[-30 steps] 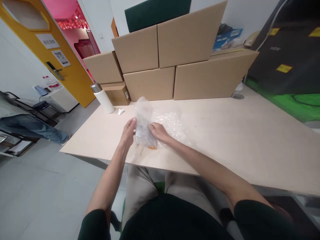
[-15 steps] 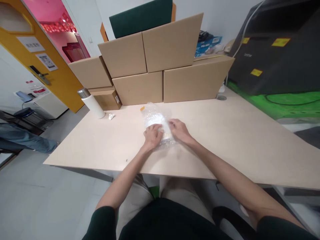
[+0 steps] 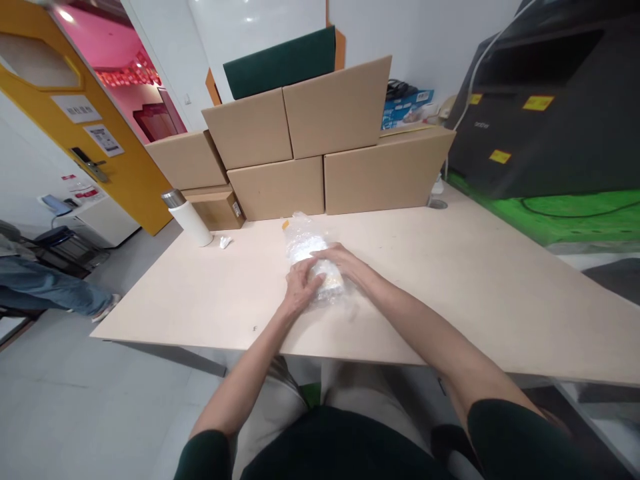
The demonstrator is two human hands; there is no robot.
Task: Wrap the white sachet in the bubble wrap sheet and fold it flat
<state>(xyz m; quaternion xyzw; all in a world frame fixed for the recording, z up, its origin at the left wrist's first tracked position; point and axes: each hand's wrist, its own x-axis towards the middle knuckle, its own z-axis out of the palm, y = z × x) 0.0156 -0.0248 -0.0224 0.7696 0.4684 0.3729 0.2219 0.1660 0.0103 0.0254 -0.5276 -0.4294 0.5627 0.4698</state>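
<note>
A clear bubble-wrap bundle (image 3: pixel 307 245) lies on the pale wooden table (image 3: pixel 450 280), with something whitish and yellowish inside it and a small orange bit at its far end. My left hand (image 3: pixel 299 291) presses on the bundle's near left side, fingers curled over it. My right hand (image 3: pixel 340 260) rests on top of the bundle from the right, fingers bent across the wrap. Both hands touch each other's fingertips over the bundle.
Several cardboard boxes (image 3: pixel 320 147) are stacked along the table's back edge. A white flask with a metal cap (image 3: pixel 187 217) and a small white scrap (image 3: pixel 225 242) stand at the back left. A yellow door (image 3: pixel 75 127) is to the left; another person's legs (image 3: pixel 50 293) are at far left.
The bag was held upright a second ago; it now lies flat in the bubble wrap. My right hand has moved left onto the top of the bundle, meeting the left hand.
</note>
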